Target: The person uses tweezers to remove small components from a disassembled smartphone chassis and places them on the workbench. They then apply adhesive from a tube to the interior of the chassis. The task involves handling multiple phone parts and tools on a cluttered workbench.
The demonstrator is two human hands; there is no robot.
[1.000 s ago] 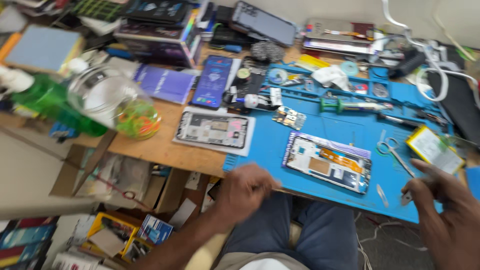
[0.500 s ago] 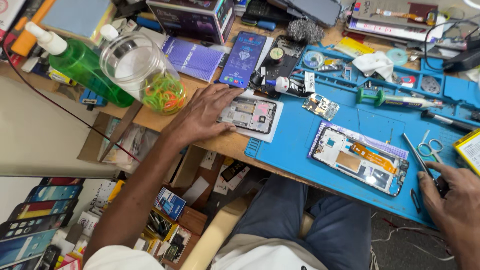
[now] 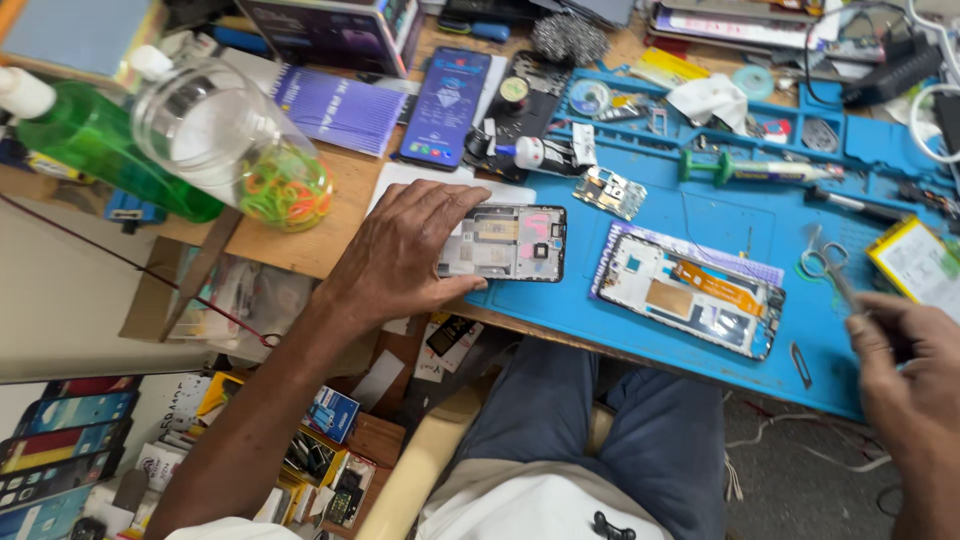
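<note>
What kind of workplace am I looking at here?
Most likely a phone repair bench. The left hand rests on an opened phone frame, a second opened phone lies on the blue work mat, and scissors lie near the right hand.

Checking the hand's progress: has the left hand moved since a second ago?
Yes. The left hand has gone from the near table edge, by the person's lap, up onto the open phone frame that lies at the left edge of the blue mat.
</note>
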